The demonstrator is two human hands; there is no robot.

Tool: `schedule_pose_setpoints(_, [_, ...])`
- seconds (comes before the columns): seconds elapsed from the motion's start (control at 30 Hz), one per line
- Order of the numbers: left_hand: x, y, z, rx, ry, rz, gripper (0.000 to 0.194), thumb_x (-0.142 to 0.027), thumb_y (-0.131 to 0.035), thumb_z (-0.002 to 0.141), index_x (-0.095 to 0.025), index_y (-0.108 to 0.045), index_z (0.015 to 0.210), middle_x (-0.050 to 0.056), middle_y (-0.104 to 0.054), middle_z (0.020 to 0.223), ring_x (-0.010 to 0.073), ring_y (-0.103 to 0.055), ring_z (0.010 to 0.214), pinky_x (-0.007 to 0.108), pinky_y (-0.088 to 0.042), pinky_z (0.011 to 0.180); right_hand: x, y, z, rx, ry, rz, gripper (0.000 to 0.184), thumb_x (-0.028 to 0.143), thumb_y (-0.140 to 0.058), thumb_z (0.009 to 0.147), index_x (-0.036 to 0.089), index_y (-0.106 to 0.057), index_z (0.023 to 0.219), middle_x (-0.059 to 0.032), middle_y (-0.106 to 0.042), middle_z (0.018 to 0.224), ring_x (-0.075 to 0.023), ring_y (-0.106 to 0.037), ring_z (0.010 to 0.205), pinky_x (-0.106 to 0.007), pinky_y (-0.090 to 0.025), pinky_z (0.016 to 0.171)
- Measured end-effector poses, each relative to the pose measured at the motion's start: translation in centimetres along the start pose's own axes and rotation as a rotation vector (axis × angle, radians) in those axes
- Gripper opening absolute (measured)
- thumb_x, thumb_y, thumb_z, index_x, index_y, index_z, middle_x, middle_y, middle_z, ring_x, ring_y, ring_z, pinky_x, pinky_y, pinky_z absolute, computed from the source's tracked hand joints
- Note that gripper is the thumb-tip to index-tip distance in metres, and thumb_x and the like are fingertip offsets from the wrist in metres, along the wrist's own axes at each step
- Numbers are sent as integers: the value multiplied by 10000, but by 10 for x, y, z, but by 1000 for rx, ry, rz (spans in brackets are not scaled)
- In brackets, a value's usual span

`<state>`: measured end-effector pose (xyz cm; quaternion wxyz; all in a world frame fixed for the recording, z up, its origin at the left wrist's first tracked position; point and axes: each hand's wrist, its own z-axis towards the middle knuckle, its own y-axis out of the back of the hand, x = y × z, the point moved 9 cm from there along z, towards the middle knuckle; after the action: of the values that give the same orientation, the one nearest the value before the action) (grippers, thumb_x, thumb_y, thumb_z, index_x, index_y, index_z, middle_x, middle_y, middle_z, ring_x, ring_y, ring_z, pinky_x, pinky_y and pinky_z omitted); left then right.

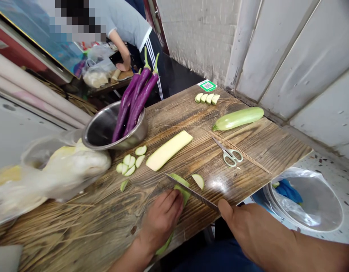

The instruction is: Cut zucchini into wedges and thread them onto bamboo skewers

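My left hand (163,217) presses down on a pale green zucchini half (181,187) lying on the wooden table (253,145), fingers curled over it. My right hand (245,226) grips the handle of a knife (191,192), whose blade crosses the zucchini's far end. One cut slice (198,180) lies just beyond the blade. More slices (131,162) lie to the left, next to another peeled-looking half (168,150).
A steel bowl (103,130) holds long purple eggplants (136,100). A whole zucchini (238,118), scissors (229,153), skewers and far slices (207,98) lie on the table. A plastic bag (49,173) sits left, a lined bin (307,204) right. Another person stands behind.
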<state>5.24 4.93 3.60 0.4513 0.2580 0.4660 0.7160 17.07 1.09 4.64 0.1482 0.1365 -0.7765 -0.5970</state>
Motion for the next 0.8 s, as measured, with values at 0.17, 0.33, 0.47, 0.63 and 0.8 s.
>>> schedule_pose_setpoints(0.17, [4, 1, 0, -22, 41, -37, 189, -116, -574, 778, -111, -584, 967, 118, -626, 960, 221, -569, 932, 371, -533, 778, 3, 31, -12, -106, -28, 42, 183, 28, -454, 754, 167, -521, 852, -21, -594, 516, -142, -515, 405, -245, -235, 398])
schedule_pose_setpoints(0.33, [5, 2, 1, -44, 49, -58, 157, -117, -564, 787, -119, -590, 943, 100, -631, 927, 199, -577, 911, 348, -535, 777, 6, 23, -11, -65, -23, -5, 143, 66, -491, 765, 150, -533, 873, -17, -580, 487, -131, -502, 378, -238, -229, 388])
schedule_pose_setpoints(0.47, [3, 1, 1, -33, 28, -64, 156, -115, -553, 794, -115, -596, 944, 101, -632, 943, 192, -579, 930, 341, -523, 810, 11, -2, -3, -44, 25, -20, 153, 98, -517, 733, 137, -496, 879, 2, -575, 490, -125, -520, 367, -241, -207, 364])
schedule_pose_setpoints(0.63, [9, 1, 3, -14, 101, -123, 151, -109, -522, 806, -113, -599, 937, 100, -625, 929, 184, -582, 900, 331, -524, 787, 9, -23, 10, 47, -33, -33, 224, 47, -528, 700, 118, -471, 905, -13, -608, 521, -161, -587, 426, -237, -221, 373])
schedule_pose_setpoints(0.8, [11, 1, -4, 55, 101, -147, 251, -131, -459, 838, -145, -565, 1064, 98, -611, 1014, 186, -568, 955, 342, -511, 828, -11, -22, 21, 106, 21, 144, 169, 70, -477, 774, 120, -471, 935, -31, -643, 618, -177, -633, 547, -246, -247, 416])
